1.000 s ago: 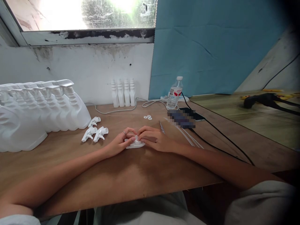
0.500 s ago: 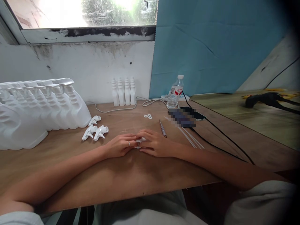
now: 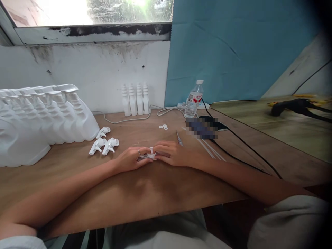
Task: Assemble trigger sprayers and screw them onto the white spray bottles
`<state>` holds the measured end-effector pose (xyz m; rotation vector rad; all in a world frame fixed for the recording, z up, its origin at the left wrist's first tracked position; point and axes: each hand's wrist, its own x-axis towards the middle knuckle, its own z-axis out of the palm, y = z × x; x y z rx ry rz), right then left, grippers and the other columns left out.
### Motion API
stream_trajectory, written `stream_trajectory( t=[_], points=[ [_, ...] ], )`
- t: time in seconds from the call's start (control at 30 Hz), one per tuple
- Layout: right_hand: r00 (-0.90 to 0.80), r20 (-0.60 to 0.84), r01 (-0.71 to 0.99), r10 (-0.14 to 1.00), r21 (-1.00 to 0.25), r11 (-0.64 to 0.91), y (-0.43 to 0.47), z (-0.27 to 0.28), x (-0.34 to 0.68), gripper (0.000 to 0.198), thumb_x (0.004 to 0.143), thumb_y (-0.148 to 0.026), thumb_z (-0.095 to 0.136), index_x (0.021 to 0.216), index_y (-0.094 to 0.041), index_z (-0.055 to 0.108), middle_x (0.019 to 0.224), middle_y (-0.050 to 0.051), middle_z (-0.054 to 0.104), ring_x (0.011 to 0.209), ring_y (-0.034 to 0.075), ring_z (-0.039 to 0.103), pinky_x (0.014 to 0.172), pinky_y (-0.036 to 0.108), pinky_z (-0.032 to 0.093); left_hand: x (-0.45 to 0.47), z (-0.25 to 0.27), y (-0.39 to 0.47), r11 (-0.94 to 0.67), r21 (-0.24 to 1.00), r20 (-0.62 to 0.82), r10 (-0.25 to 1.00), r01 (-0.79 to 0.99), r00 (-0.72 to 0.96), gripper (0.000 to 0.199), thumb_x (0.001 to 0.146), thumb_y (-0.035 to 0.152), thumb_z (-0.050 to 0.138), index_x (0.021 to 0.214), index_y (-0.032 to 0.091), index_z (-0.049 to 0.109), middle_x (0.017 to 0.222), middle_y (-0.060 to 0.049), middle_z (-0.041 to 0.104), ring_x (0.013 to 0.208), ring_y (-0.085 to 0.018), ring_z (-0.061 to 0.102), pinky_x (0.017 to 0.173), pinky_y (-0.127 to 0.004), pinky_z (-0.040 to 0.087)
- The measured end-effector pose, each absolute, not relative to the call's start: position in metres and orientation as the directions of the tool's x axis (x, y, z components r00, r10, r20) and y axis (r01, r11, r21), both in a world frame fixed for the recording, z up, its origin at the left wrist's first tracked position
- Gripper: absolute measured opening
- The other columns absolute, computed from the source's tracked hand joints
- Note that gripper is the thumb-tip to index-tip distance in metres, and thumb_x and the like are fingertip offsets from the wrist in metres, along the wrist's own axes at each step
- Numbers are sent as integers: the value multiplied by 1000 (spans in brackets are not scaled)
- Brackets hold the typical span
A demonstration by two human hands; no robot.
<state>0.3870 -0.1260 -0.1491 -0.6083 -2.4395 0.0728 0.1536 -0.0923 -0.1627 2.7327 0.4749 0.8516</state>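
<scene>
My left hand (image 3: 133, 158), with a ring on one finger, is closed on the left side of a small white plastic piece (image 3: 151, 154), which looks like a spray head. Its round, ring-like end faces up between my hands. From the right, my right hand (image 3: 169, 153) grips the same piece with thumb and fingers. Much of it is hidden by the fingers. Several white trigger spray heads (image 3: 110, 146) lie to the left of my hands. Three small white washers (image 3: 163, 127) lie beyond them. A slim screwdriver (image 3: 179, 138) is just past my right hand.
White jugs (image 3: 70, 121) stand in a row at the left. Several slim white bottles (image 3: 136, 100) stand against the wall. At the right are a water bottle (image 3: 193, 100), a phone (image 3: 220, 125), thin white tubes (image 3: 211, 148) and black cables (image 3: 249, 145).
The white piece has turned between my fingers, so its ring-like end now shows. My left fingers have shifted around it. The whole view has moved slightly.
</scene>
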Motion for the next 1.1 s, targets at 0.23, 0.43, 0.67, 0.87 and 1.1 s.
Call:
stream_trajectory(
  t=[0.23, 0.43, 0.67, 0.87, 1.1],
  points=[
    [-704, 543, 383, 457, -252, 889, -122, -149, 387, 15, 96, -22, 47, 98, -17, 61, 93, 8, 66, 86, 16, 62, 78, 29, 51, 156, -164, -89, -917, 339, 524, 369, 209, 768, 21, 90, 33, 57, 104, 17, 61, 87, -5, 70, 73, -13, 65, 67, -21, 49],
    [-674, 499, 498, 545, -237, 834, -136, -143, 382, 16, 95, -20, 45, 106, -16, 56, 105, 11, 61, 96, 20, 60, 85, 36, 51, 153, -167, -89, -909, 335, 470, 390, 249, 792, 24, 91, 36, 55, 107, 19, 58, 89, -4, 70, 79, -15, 66, 72, -24, 50],
    [-653, 489, 549, 579, -220, 806, -147, -145, 374, 35, 91, -15, 43, 126, -15, 48, 136, 16, 44, 127, 25, 45, 106, 45, 41, 152, -167, -92, -831, 502, 448, 487, 240, 750, 40, 88, 38, 59, 120, 22, 41, 108, -6, 69, 98, -18, 68, 82, -29, 52],
    [-685, 419, 463, 596, -382, 800, -146, -140, 380, 44, 89, -12, 49, 132, -18, 44, 143, 14, 39, 135, 21, 39, 111, 39, 37, 152, -166, -92, -805, 530, 408, 517, 266, 752, 42, 88, 38, 59, 121, 22, 38, 108, -6, 70, 97, -18, 68, 81, -30, 52],
    [-710, 413, 385, 571, -451, 805, -143, -136, 380, 48, 86, -11, 53, 133, -19, 47, 138, 14, 47, 133, 22, 41, 111, 41, 35, 152, -167, -93, -803, 518, 402, 532, 293, 746, 35, 88, 38, 59, 113, 22, 41, 109, -4, 69, 95, -17, 68, 79, -28, 52]
  ],
)
